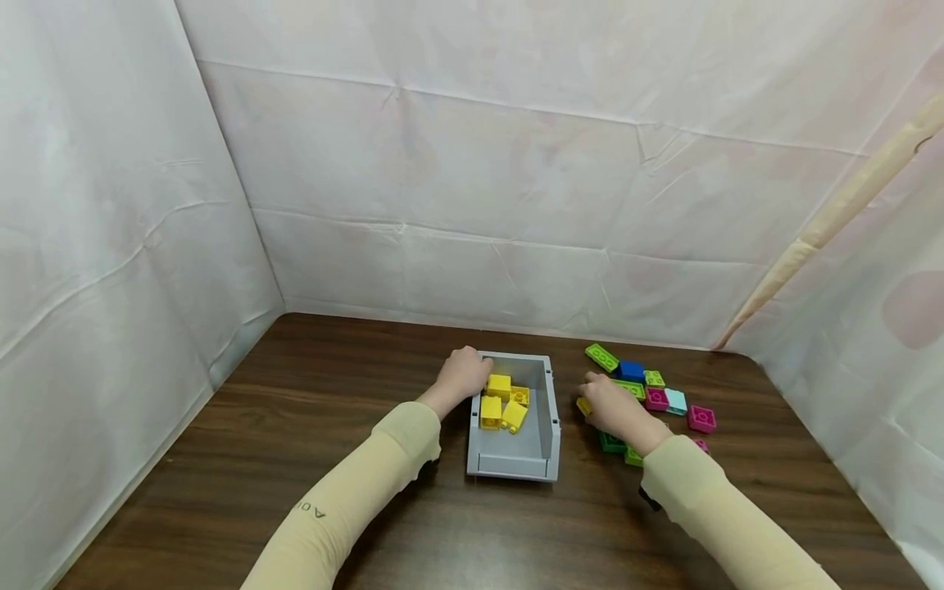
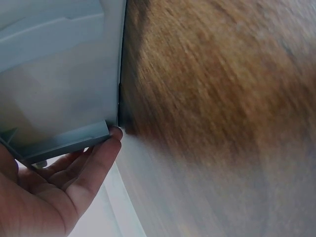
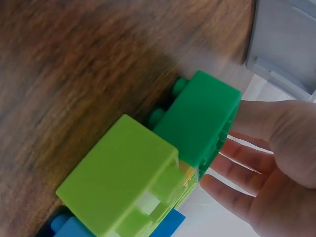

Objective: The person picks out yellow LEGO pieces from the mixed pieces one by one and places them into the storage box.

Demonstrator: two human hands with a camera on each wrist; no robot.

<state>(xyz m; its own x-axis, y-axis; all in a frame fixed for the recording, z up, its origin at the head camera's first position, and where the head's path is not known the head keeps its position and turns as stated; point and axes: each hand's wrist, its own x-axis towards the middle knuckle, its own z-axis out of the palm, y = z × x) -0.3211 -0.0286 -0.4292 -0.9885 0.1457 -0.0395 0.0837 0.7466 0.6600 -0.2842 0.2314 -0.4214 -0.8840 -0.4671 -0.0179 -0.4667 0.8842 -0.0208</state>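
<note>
A grey bin (image 1: 514,465) with several yellow bricks (image 1: 491,412) inside stands at the middle of the table. My left hand (image 1: 466,373) grips the bin's far left edge; the left wrist view shows the fingers (image 2: 94,170) bent round the rim of the bin (image 2: 64,98). To the right, my right hand (image 1: 614,407) reaches down at the near left side of a loose brick pile, its fingers at a yellow brick (image 1: 583,406) that pokes out beneath them. In the right wrist view a dark green brick (image 3: 200,121) and a lime brick (image 3: 118,173) mostly hide the fingertips' contact.
Around the right hand lie a blue brick (image 1: 631,370), magenta bricks (image 1: 701,419), a light blue brick (image 1: 675,401) and a lime plate (image 1: 601,357). White cloth (image 1: 472,164) hangs behind and beside the brown table (image 1: 354,352).
</note>
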